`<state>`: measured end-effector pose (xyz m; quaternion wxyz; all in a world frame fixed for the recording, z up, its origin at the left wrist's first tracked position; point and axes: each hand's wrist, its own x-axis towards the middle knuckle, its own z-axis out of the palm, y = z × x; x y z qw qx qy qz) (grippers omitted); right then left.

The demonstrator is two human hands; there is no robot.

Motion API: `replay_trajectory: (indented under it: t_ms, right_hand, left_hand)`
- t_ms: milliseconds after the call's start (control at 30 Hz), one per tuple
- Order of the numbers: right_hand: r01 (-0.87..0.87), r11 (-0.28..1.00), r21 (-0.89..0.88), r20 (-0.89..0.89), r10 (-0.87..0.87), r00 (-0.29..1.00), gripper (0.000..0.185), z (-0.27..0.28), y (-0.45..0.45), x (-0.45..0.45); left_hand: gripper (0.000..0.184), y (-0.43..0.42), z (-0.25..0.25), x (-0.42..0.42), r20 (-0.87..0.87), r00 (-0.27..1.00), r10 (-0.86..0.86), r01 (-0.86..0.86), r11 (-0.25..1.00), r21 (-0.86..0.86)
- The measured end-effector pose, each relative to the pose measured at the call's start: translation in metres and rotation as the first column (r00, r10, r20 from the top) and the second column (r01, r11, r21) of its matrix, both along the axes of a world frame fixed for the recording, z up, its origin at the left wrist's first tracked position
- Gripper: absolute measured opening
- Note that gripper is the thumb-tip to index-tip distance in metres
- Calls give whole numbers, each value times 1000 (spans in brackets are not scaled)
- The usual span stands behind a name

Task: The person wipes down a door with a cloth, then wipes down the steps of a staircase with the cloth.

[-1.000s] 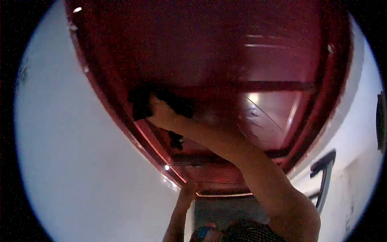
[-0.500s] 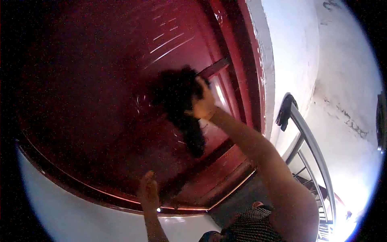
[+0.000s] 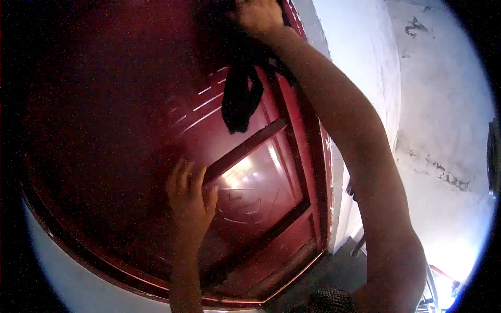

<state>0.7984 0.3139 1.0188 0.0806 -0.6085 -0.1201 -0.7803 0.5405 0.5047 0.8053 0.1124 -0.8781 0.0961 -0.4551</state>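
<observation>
Dangling lengthwise below the right hand [image 3: 259, 18] clutching it, a black cloth [image 3: 239, 104] fronts a glossy dark-red panelled door [image 3: 266, 201], above the empty, spread left hand [image 3: 190, 197].

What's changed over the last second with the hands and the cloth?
The right hand has carried the black cloth from the left side of the red door across to its right side and up above the crossbar. The left hand has left the door's lower left edge and risen beside the crossbar, fingers spread. The view has swung right. The cloth remains with the right hand.
</observation>
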Motion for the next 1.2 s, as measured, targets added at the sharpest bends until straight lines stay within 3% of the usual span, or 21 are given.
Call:
replay_trajectory:
  t_ms: [67,167,233,267,367,433,500,567,633,667,700,733,800,833,867,933,1000,1033,1067,1100,1200]
  right_hand:
    - [-85,989,-122,-3,86,996,74,-6,10,29]
    - [-213,955,-205,72,232,970,43,-79,0,7]
    - [-284,934,-215,-178,249,952,45,-150,-7,-12]
    - [-285,943,-173,-347,213,913,52,-194,-5,-13]
    - [-571,818,71,-287,565,773,39,-271,-7,-45]
    - [-413,905,101,-467,410,784,38,-332,-3,-47]
    - [-469,449,760,-479,876,64,51,-400,15,-34]
    - [-503,814,291,-550,572,609,47,-444,17,-48]
    - [-270,558,785,-586,810,-31,43,-516,19,-50]
    - [-75,238,968,-249,906,-342,43,-606,28,-6]
    - [-253,561,788,-581,814,-3,42,-545,7,-61]
    - [-261,563,784,-580,814,12,42,-532,-4,-65]
    - [-342,914,218,-955,273,121,43,-524,-30,-68]
    - [-190,864,467,-884,452,-118,46,-513,-41,-58]
    - [-197,866,459,-888,450,-91,46,-502,-45,-51]
    - [-603,425,675,-548,836,-25,47,-381,-63,-100]
    - [-614,775,151,-645,548,532,44,-300,-77,-86]
    - [-636,707,310,-626,655,423,41,-248,-80,-73]
    - [-647,685,335,-334,729,598,33,-209,-73,-49]
    - [-462,887,4,-271,446,853,25,-145,-84,-59]
    - [-109,976,-190,-48,102,994,16,-1,-84,-54]
  left_hand:
    - [41,-3,3,17,41,996,-76,73,995,71]
    - [41,-2,1,29,40,990,-136,133,989,70]
    - [41,3,-6,32,41,991,-130,125,987,104]
    - [40,4,-8,33,45,991,-129,121,983,141]
    - [39,5,-13,30,28,995,-95,89,983,160]
    - [40,5,-13,27,14,994,-106,102,983,154]
    - [40,5,-10,31,29,992,-123,117,982,149]
    - [40,4,-9,32,-17,992,-127,128,977,169]
    - [39,3,-17,30,11,993,-114,110,977,181]
    - [38,3,-18,34,57,992,-112,98,975,198]
    - [38,2,-15,36,75,990,-118,101,975,200]
    - [37,2,-14,36,68,989,-128,113,974,196]
    - [35,1,-18,34,66,987,-149,134,973,188]
    - [36,2,-19,35,43,990,-131,121,975,186]
    - [36,2,-17,35,28,993,-112,105,977,185]
    - [38,-10,-20,8,50,996,-78,69,984,165]
    - [39,-7,-45,27,60,994,-93,83,985,150]
    - [41,-6,-50,30,59,992,-111,100,981,167]
    - [42,-6,-54,31,58,990,-126,114,977,183]
    - [43,-8,-57,31,92,985,-147,127,973,195]
    - [44,-9,-59,32,79,992,-100,81,972,221]
